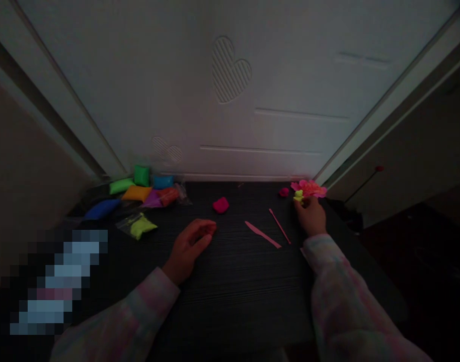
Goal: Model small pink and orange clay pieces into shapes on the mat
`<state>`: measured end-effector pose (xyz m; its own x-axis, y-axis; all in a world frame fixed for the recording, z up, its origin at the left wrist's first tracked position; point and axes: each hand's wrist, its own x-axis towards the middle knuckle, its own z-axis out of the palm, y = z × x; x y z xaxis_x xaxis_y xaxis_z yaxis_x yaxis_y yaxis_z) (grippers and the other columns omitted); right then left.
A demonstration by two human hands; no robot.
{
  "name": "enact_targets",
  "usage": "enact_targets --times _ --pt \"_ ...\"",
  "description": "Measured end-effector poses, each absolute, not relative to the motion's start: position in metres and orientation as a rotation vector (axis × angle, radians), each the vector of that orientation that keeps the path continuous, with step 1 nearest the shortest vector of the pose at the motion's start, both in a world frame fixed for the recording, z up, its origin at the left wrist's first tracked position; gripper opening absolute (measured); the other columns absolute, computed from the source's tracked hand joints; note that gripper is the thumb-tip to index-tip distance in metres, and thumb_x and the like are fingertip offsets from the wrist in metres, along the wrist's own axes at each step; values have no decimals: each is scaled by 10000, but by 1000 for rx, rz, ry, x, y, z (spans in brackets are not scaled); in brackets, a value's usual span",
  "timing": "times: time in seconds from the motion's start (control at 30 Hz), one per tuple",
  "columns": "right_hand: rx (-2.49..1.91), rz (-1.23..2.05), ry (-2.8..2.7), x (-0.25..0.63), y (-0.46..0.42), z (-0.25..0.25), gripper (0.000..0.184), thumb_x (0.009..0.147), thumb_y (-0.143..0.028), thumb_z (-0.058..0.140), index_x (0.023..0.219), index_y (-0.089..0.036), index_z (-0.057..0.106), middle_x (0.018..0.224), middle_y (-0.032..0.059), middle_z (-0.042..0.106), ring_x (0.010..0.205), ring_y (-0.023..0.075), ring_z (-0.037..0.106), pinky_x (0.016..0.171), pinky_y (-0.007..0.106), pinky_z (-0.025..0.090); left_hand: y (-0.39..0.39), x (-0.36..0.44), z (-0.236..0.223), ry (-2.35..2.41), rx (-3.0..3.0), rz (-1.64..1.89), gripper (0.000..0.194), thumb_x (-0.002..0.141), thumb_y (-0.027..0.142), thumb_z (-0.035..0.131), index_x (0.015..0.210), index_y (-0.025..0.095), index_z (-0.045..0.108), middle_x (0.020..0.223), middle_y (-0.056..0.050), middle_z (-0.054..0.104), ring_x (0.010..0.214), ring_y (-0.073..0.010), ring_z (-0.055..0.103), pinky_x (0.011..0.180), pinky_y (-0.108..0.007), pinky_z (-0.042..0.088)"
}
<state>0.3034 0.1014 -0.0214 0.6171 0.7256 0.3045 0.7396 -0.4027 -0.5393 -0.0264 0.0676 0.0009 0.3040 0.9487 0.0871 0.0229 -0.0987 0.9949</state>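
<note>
My right hand [312,216] is at the right end of the dark table, its fingertips closed on a small yellow clay figure [298,194]. Just behind the figure lies a pink flower [310,188], and a small magenta clay piece [284,192] sits to its left. My left hand [192,244] is over the middle of the table with fingers loosely curled, thumb apart from them and nothing visible between. Beyond its fingertips is a flattish magenta clay lump [220,205]. Between my hands lie a pink plastic clay knife [262,235] and a thin pink modelling stick [280,226].
Several bagged clay blocks, among them a green one [141,175], an orange one [137,193] and a blue one [101,209], are at the back left. Nearer is an opened yellow-green clay bag [142,226]. A white panel with hearts [230,70] rises behind the table [230,301].
</note>
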Motion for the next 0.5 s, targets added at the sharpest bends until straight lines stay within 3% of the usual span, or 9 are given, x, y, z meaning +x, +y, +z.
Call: enact_targets --times 0.5 --pt "-2169 -17 -1178 308 99 -22 294 621 -392 519 792 -153 509 790 89 582 738 209 540 657 316 407 68 -27 2 977 1425 1026 229 706 265 539 914 170 557 910 -64 597 866 -189 540 781 -322 388"
